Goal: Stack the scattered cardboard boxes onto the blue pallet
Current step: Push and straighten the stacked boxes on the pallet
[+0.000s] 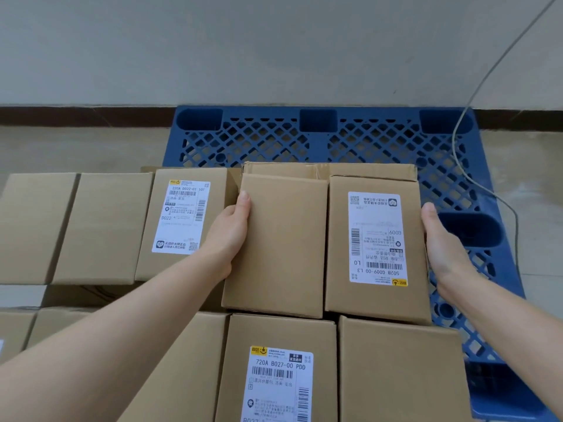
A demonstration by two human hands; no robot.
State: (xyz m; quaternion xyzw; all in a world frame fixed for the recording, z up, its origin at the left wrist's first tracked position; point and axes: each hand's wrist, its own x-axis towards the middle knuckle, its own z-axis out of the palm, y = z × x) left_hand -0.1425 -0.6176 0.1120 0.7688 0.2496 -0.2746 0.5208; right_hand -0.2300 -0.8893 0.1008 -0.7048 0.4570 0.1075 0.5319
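Observation:
A blue lattice pallet point(350, 141) lies against the wall. Two cardboard boxes sit side by side above it: a plain box point(280, 245) and a box with a white shipping label point(377, 248). My left hand point(228, 229) grips the left side of the plain box, thumb on its top edge. My right hand point(441, 242) grips the right side of the labelled box, thumb on top. A third box point(329, 169) shows behind the pair. Whether the pair rests on boxes beneath is hidden.
More boxes surround the pair: a labelled one point(182, 217) and two plain ones point(103, 226) to the left, a labelled one point(280, 373) and a plain one point(402, 373) in front. A thin cable point(475, 95) hangs over the pallet's right side.

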